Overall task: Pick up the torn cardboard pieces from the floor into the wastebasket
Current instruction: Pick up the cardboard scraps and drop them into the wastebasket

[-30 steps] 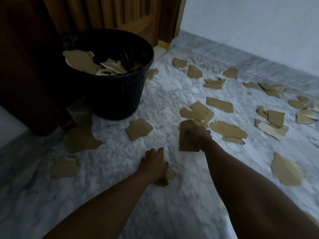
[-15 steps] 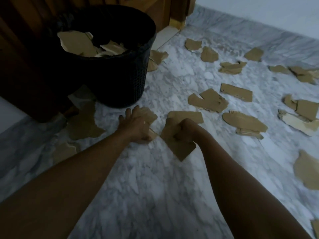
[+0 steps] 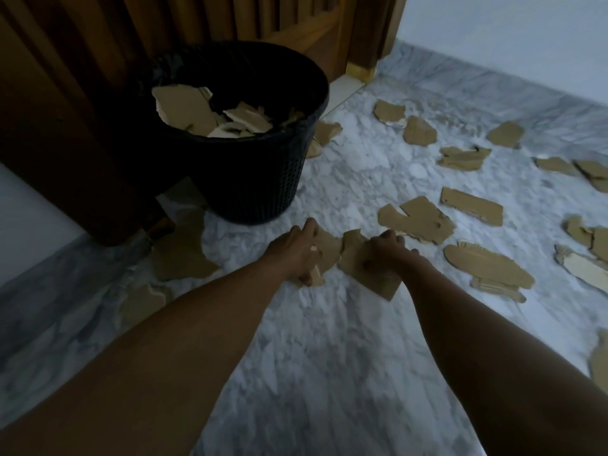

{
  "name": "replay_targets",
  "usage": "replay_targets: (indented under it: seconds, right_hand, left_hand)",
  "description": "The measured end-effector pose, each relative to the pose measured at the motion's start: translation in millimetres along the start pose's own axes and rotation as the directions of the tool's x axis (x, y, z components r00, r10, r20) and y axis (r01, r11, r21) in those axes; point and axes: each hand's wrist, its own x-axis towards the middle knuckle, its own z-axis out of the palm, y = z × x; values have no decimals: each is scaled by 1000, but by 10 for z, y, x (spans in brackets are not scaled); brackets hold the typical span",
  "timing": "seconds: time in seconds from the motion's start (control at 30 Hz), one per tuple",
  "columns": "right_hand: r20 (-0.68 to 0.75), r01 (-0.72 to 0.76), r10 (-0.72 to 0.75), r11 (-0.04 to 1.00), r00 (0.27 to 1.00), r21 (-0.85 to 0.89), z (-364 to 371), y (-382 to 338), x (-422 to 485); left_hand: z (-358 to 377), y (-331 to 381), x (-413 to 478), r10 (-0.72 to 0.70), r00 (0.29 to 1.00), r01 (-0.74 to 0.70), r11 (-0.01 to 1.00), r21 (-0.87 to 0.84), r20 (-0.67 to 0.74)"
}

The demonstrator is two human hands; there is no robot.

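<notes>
Two hands out over marble floor (image 3: pixel 329 373), both full. Left hand (image 3: pixel 296 253) clamped on torn cardboard pieces (image 3: pixel 325 250), thumb low, fingers over top edge. Right hand (image 3: pixel 388 250) closed on larger cardboard sheet (image 3: pixel 355 255), one corner hanging below wrist. Held pieces side by side, almost touching, just in front of black wastebasket (image 3: pixel 256 179). Wastebasket upright against wooden door (image 3: pixel 98 77), more torn pieces piled inside, near rim. Many loose scraps (image 3: pixel 418 220) scattered flat on floor to right; several more (image 3: pixel 179 258) in shadow left of basket.
</notes>
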Motion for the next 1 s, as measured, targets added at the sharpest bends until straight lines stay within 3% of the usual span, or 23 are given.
replay_targets:
  seconds: [0.1,0.17,0.27,0.37,0.5,0.6,0.8,1.0]
  right_hand:
    - [22,-43,42,996,999,79,75,-71,-44]
    - [42,-47,40,982,998,180,195,-60,85]
    - [54,-46,35,975,998,216,465,-59,451]
    - [85,57,-69,990,994,128,320,-479,-7]
    - [159,137,-150,986,976,91,249,-1058,-335]
    - [164,186,-216,966,963,178,216,-1521,-474]
    - [31,248,-286,875,958,415,259,-2256,-560]
    - [0,182,-241,734,971,655,352,-2858,-551]
  left_hand:
    - [53,-66,-132,-33,995,17,988,-156,-99]
    - [57,-160,-236,-84,995,66,955,-289,-50]
    - [-90,-501,-470,-129,991,133,964,-231,29]
    - [-277,-968,-782,-201,978,207,953,-219,52]
    - [-437,-1535,-1266,-430,900,434,897,-84,66]
    - [-351,-1845,-1560,-556,831,556,828,-77,21]
    - [-135,-2040,-1697,-587,809,553,762,-338,1]
    - [-82,-2195,-1757,-517,855,428,755,-496,-49]
